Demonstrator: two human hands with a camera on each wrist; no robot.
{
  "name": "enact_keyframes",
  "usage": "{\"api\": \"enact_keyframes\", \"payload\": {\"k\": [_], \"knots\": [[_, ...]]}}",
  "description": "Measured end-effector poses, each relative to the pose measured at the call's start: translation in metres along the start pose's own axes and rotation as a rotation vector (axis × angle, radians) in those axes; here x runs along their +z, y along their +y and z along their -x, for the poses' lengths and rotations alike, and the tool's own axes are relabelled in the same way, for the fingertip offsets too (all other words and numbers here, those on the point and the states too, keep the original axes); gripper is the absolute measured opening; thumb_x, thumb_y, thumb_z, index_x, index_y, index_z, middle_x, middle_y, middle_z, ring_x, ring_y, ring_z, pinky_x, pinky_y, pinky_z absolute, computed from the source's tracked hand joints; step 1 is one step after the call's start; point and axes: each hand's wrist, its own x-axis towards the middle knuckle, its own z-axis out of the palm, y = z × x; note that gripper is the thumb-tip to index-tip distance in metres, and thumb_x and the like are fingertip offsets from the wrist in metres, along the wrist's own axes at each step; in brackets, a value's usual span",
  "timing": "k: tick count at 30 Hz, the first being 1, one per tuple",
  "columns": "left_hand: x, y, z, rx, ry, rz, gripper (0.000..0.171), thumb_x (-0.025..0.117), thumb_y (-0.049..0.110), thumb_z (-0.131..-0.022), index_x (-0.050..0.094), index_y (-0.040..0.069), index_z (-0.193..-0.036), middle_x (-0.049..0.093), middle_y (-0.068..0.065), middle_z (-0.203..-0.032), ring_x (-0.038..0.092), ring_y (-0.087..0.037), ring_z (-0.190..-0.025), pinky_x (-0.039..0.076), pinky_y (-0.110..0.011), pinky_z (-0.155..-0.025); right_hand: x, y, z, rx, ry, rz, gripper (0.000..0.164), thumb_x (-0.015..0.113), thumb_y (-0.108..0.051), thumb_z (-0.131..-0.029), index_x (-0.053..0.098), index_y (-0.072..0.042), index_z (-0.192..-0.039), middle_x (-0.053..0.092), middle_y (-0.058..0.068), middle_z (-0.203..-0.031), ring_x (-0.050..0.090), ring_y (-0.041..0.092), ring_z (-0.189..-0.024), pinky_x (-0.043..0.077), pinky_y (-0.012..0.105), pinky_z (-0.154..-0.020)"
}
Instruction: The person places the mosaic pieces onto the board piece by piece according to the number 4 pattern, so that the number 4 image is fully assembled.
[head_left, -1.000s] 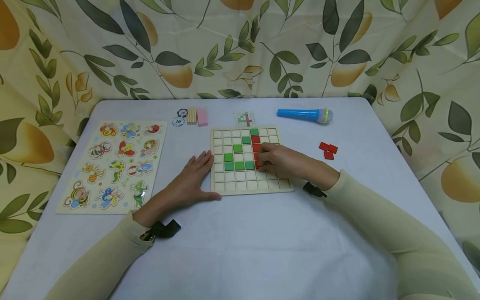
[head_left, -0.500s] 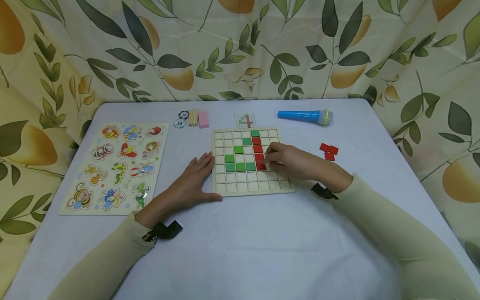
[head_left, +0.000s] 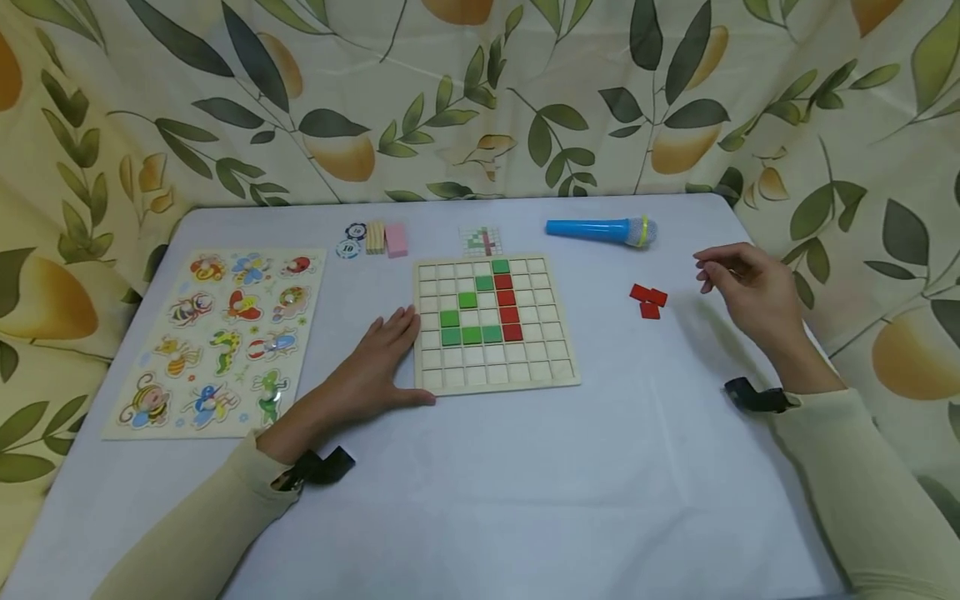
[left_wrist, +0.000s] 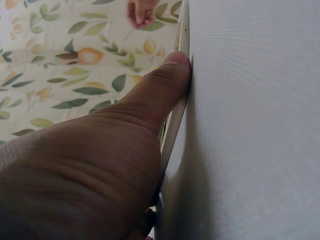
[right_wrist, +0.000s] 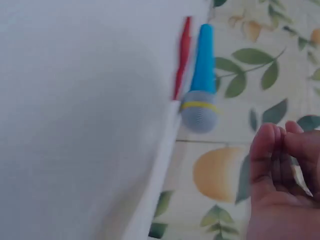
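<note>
A square wooden grid board [head_left: 540, 350] lies mid-table. Green tiles [head_left: 471, 335] form a stepped outline on it, beside a column of red tiles [head_left: 509, 315]. My left hand [head_left: 363, 375] rests at the board's left edge with fingers extended. Its thumb [left_wrist: 150, 95] lies along the near edge in the left wrist view. Out to the right, my right hand [head_left: 757, 300] is raised with loosely bent fingers, and nothing shows in it. Three loose red tiles [head_left: 649, 311] lie to its left; the right wrist view shows them edge-on and blurred.
Behind the board is a small pattern card [head_left: 480, 242]. A blue toy microphone [head_left: 592, 230] lies at the back right. Round chips [head_left: 348, 249], wooden sticks [head_left: 375, 238] and a pink block [head_left: 396, 240] sit at the back left. An insect puzzle board [head_left: 213, 333] covers the left side.
My right hand has left the lowest red tile in the column and moved far right, past the loose red tiles. The left hand stays at the board's edge.
</note>
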Motion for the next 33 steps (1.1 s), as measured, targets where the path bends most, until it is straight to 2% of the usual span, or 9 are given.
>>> {"api": "enact_keyframes", "payload": {"k": [2,4,8,10,12,18,22,28,33], "knots": [[-0.001,0.000,0.000,0.002,0.002,0.001,0.128,0.087,0.060,-0.081,0.013,0.007,-0.171,0.006,-0.007,-0.182,0.002,-0.026,-0.171,0.004,-0.049,-0.141,0.001,0.013,-0.002,0.084,-0.020,0.011,0.029,0.062,-0.020,-0.108,0.068,-0.008,-0.134,0.067,-0.024,-0.109,0.066,0.002,-0.090,0.054,0.003,-0.078],[0.000,-0.001,0.000,0.006,0.003,0.004,0.128,0.087,0.061,-0.081,0.013,0.007,-0.171,0.006,-0.007,-0.182,0.001,-0.026,-0.171,0.004,-0.049,-0.141,0.004,0.022,-0.004,0.141,-0.063,0.059,0.034,0.060,-0.028,-0.109,0.066,-0.011,-0.139,0.065,-0.022,-0.114,0.063,0.004,-0.099,0.052,0.002,-0.080],[-0.001,-0.001,0.000,0.008,0.000,0.005,0.128,0.086,0.062,-0.082,0.012,0.007,-0.171,0.005,-0.007,-0.182,0.000,-0.025,-0.171,0.003,-0.048,-0.141,0.012,0.034,-0.004,0.192,-0.183,0.194,0.046,0.059,-0.040,-0.109,0.057,-0.017,-0.149,0.062,-0.001,-0.134,0.057,0.017,-0.114,0.046,0.001,-0.078],[-0.002,0.000,-0.001,0.007,-0.006,0.007,0.128,0.086,0.062,-0.082,0.012,0.007,-0.171,0.004,-0.007,-0.182,-0.001,-0.025,-0.171,0.002,-0.048,-0.141,0.015,0.039,-0.004,0.191,-0.235,0.234,0.049,0.061,-0.038,-0.109,0.055,-0.017,-0.152,0.060,0.011,-0.138,0.054,0.025,-0.115,0.044,0.002,-0.075],[-0.002,0.000,-0.001,0.009,-0.008,0.008,0.129,0.087,0.061,-0.082,0.012,0.007,-0.171,0.005,-0.008,-0.182,0.000,-0.026,-0.171,0.003,-0.049,-0.141,0.017,0.042,-0.003,0.171,-0.271,0.246,0.050,0.064,-0.033,-0.107,0.054,-0.016,-0.153,0.059,0.016,-0.138,0.053,0.027,-0.116,0.041,0.002,-0.075],[-0.002,-0.001,0.000,0.004,-0.010,0.007,0.129,0.086,0.062,-0.082,0.012,0.007,-0.171,0.004,-0.007,-0.182,0.000,-0.026,-0.171,0.003,-0.048,-0.141,0.023,0.041,-0.005,0.133,-0.335,0.264,0.050,0.069,-0.026,-0.105,0.057,-0.017,-0.152,0.054,0.017,-0.142,0.047,0.028,-0.116,0.040,0.011,-0.075],[-0.002,-0.002,0.001,0.015,0.001,0.006,0.129,0.087,0.061,-0.081,0.012,0.006,-0.171,0.005,-0.009,-0.182,0.001,-0.028,-0.171,0.004,-0.050,-0.141,0.026,0.037,-0.007,0.086,-0.332,0.290,0.043,0.070,-0.019,-0.104,0.062,-0.012,-0.146,0.052,0.019,-0.140,0.046,0.031,-0.113,0.039,0.017,-0.074],[-0.002,-0.003,0.001,0.014,0.013,0.009,0.129,0.089,0.059,-0.080,0.013,0.006,-0.171,0.007,-0.010,-0.182,0.002,-0.029,-0.171,0.005,-0.051,-0.141,0.029,0.034,-0.009,0.060,-0.311,0.317,0.037,0.070,-0.015,-0.103,0.065,-0.008,-0.139,0.053,0.020,-0.135,0.048,0.033,-0.110,0.040,0.015,-0.073],[-0.001,-0.002,0.001,0.020,0.007,0.016,0.129,0.089,0.058,-0.080,0.013,0.006,-0.171,0.006,-0.010,-0.182,0.002,-0.029,-0.171,0.005,-0.051,-0.141,0.028,0.026,-0.004,0.069,-0.310,0.338,0.039,0.068,-0.015,-0.104,0.063,-0.007,-0.141,0.055,0.020,-0.132,0.054,0.036,-0.112,0.039,0.005,-0.073]]}}
